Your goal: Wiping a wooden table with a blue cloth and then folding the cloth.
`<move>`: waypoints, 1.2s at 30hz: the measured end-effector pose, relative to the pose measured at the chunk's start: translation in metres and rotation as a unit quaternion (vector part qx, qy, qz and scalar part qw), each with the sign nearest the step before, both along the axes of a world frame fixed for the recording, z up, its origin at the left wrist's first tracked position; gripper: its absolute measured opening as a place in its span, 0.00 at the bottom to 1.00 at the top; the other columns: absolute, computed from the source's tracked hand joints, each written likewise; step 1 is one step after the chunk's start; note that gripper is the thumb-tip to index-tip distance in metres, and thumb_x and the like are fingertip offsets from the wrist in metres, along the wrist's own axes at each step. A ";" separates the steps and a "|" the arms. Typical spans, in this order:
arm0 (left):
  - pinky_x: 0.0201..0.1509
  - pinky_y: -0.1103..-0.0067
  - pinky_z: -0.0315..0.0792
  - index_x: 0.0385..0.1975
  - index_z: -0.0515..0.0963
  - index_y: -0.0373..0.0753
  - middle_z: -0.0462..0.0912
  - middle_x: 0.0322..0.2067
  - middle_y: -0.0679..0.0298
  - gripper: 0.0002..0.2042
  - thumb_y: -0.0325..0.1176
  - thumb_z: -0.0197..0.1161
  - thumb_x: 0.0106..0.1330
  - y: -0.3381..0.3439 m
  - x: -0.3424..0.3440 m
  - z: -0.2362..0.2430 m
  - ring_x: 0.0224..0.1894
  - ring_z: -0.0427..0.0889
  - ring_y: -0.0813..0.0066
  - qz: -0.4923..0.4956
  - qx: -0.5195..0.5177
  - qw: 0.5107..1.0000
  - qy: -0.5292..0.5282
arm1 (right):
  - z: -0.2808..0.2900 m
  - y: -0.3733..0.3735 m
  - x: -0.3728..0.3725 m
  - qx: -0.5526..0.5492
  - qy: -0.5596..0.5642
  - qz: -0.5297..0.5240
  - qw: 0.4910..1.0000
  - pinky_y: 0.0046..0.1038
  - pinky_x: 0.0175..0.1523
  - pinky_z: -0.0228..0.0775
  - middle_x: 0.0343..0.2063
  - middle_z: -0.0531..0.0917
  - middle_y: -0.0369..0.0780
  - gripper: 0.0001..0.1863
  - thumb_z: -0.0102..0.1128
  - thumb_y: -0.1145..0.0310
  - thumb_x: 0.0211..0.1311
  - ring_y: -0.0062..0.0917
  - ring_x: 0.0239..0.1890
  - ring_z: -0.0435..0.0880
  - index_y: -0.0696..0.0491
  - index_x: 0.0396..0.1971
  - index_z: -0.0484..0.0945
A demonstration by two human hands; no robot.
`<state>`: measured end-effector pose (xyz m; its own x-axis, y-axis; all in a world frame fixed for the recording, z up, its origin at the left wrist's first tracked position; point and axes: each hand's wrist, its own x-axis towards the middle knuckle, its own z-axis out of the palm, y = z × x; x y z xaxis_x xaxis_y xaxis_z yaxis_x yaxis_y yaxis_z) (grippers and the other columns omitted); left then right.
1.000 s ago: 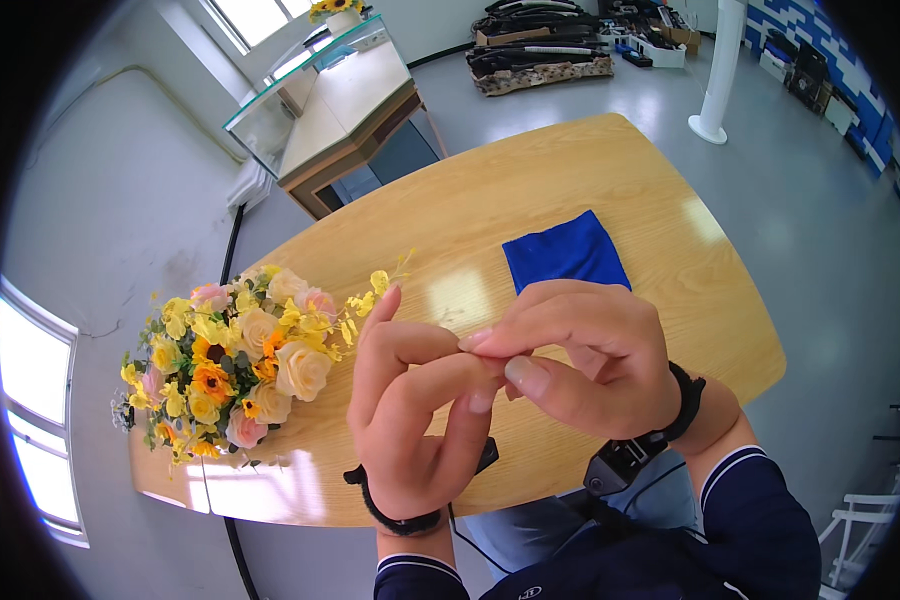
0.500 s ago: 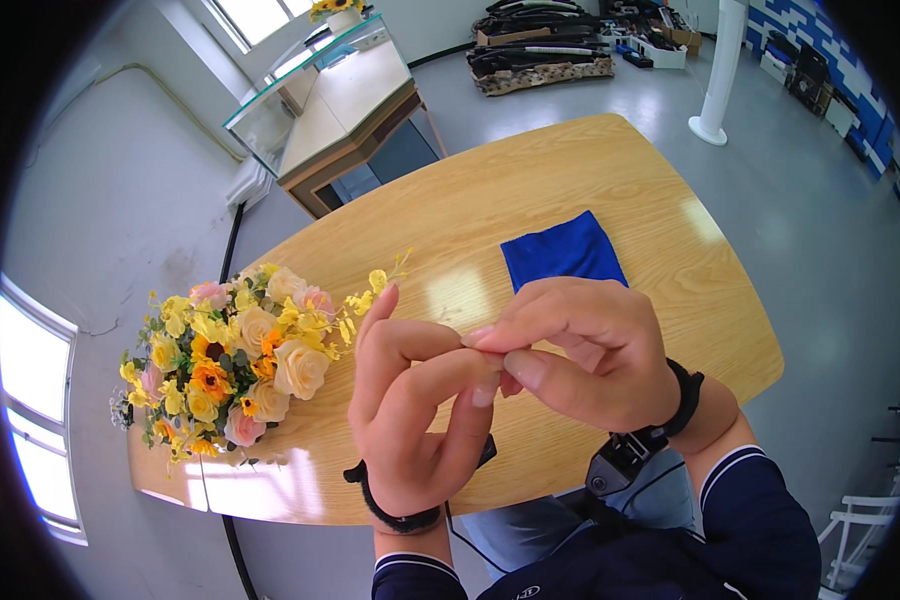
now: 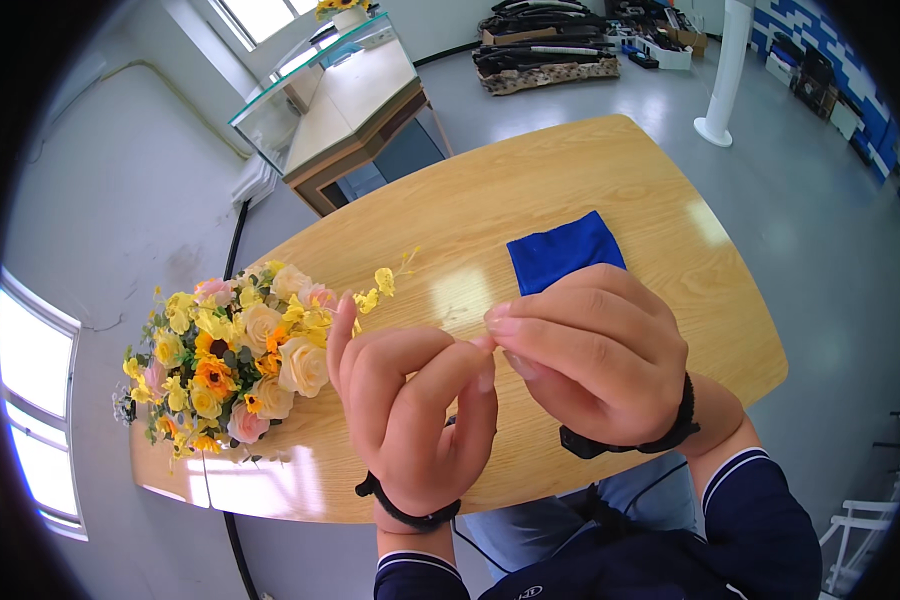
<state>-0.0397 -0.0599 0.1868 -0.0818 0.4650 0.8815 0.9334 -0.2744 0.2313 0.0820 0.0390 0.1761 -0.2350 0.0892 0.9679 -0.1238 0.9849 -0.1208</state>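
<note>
Over the wooden table [image 3: 650,190], my left hand [image 3: 415,410] is closed, thumb and forefinger pinched, little finger raised. My right hand [image 3: 600,355] is also closed, its bunched fingertips almost meeting those of my left hand. Whatever is between the fingertips, if anything, is too small or hidden to make out. A blue folded cloth [image 3: 560,245] lies just beyond my right hand. A large bouquet of yellow, pink and cream flowers [image 3: 225,360] is beside my left hand. Both wrists have black straps.
A glass-topped display counter [image 3: 350,100] stands beyond the table at the back left. A white pillar [image 3: 725,75], a pile of dark long items [image 3: 540,55] and boxes are at the back. A white chair [image 3: 860,530] is at the lower right.
My right hand has risen and shifted right, turning more of its back upward. My left hand's fingers have shifted a little left, and the two hands' fingertips overlap less than before.
</note>
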 end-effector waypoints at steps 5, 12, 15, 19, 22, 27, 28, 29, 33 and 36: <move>0.64 0.63 0.58 0.29 0.77 0.46 0.74 0.26 0.71 0.12 0.21 0.66 0.46 0.000 0.000 0.000 0.29 0.74 0.72 0.029 0.011 0.999 0.039 | 0.000 -0.001 0.005 0.004 -0.038 -0.016 0.999 0.25 0.33 0.72 0.33 0.82 0.42 0.19 0.67 0.83 0.40 0.31 0.28 0.79 0.61 0.38 0.78; 0.64 0.63 0.58 0.27 0.79 0.45 0.74 0.26 0.70 0.10 0.23 0.67 0.46 0.001 0.001 0.000 0.28 0.73 0.73 0.062 0.003 0.996 0.071 | -0.002 0.001 0.004 0.034 -0.040 -0.044 0.998 0.24 0.32 0.72 0.31 0.82 0.41 0.19 0.68 0.84 0.38 0.30 0.28 0.79 0.61 0.36 0.78; 0.64 0.63 0.58 0.26 0.79 0.44 0.74 0.26 0.70 0.09 0.23 0.67 0.45 0.002 0.002 -0.001 0.28 0.73 0.72 0.074 -0.001 0.994 0.082 | -0.002 0.000 0.004 0.036 -0.043 -0.060 0.997 0.24 0.32 0.72 0.30 0.82 0.41 0.18 0.68 0.83 0.37 0.30 0.28 0.79 0.60 0.34 0.79; 0.64 0.63 0.58 0.26 0.79 0.44 0.74 0.25 0.69 0.09 0.23 0.67 0.46 0.003 0.001 -0.001 0.28 0.73 0.72 0.077 0.000 0.993 0.086 | -0.003 -0.003 0.005 0.047 -0.043 -0.092 0.994 0.24 0.31 0.71 0.28 0.82 0.40 0.17 0.68 0.83 0.36 0.30 0.27 0.79 0.60 0.32 0.79; 0.64 0.64 0.58 0.26 0.78 0.43 0.73 0.25 0.69 0.08 0.23 0.66 0.46 0.003 0.002 -0.002 0.28 0.72 0.72 0.074 0.002 0.994 0.082 | -0.003 -0.003 0.004 0.042 -0.039 -0.088 0.994 0.24 0.31 0.71 0.28 0.81 0.40 0.16 0.68 0.83 0.37 0.30 0.26 0.79 0.59 0.31 0.78; 0.64 0.64 0.58 0.26 0.79 0.43 0.74 0.25 0.69 0.08 0.23 0.66 0.46 0.002 0.002 -0.003 0.28 0.73 0.72 0.065 0.004 0.996 0.065 | -0.004 0.000 0.004 0.021 -0.027 -0.061 0.998 0.24 0.31 0.71 0.30 0.81 0.40 0.16 0.67 0.83 0.38 0.30 0.28 0.79 0.59 0.32 0.78; 0.64 0.64 0.58 0.26 0.79 0.43 0.74 0.25 0.69 0.08 0.23 0.66 0.46 0.002 0.002 -0.003 0.28 0.73 0.72 0.064 0.004 0.996 0.062 | -0.005 0.001 0.003 0.021 -0.018 -0.060 0.998 0.24 0.31 0.71 0.30 0.81 0.40 0.15 0.66 0.81 0.38 0.30 0.28 0.78 0.59 0.31 0.78; 0.64 0.65 0.58 0.26 0.79 0.43 0.74 0.25 0.69 0.08 0.23 0.66 0.46 0.002 0.002 -0.003 0.28 0.73 0.72 0.063 0.004 0.996 0.059 | -0.005 0.002 0.002 0.025 -0.013 -0.063 0.998 0.24 0.32 0.71 0.31 0.81 0.40 0.14 0.65 0.80 0.38 0.30 0.29 0.78 0.59 0.31 0.78; 0.64 0.65 0.58 0.27 0.79 0.43 0.74 0.25 0.69 0.08 0.24 0.65 0.46 0.002 0.002 -0.002 0.28 0.73 0.72 0.071 0.006 0.995 0.066 | -0.005 0.004 0.000 0.056 -0.017 -0.108 0.992 0.26 0.35 0.69 0.34 0.79 0.40 0.14 0.61 0.73 0.41 0.29 0.33 0.77 0.58 0.32 0.79; 0.63 0.65 0.59 0.26 0.79 0.43 0.74 0.25 0.69 0.07 0.24 0.66 0.46 0.002 0.002 -0.002 0.27 0.73 0.72 0.075 0.005 0.994 0.074 | -0.003 -0.001 0.003 0.040 -0.044 -0.114 0.992 0.26 0.37 0.69 0.36 0.81 0.40 0.17 0.65 0.78 0.37 0.29 0.34 0.77 0.58 0.34 0.80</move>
<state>-0.0381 -0.0580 0.1845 -0.0180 0.4484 0.8937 0.9877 -0.1306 0.0854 0.0849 0.0380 0.1729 -0.3013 0.0735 0.9507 0.1114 0.9929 -0.0414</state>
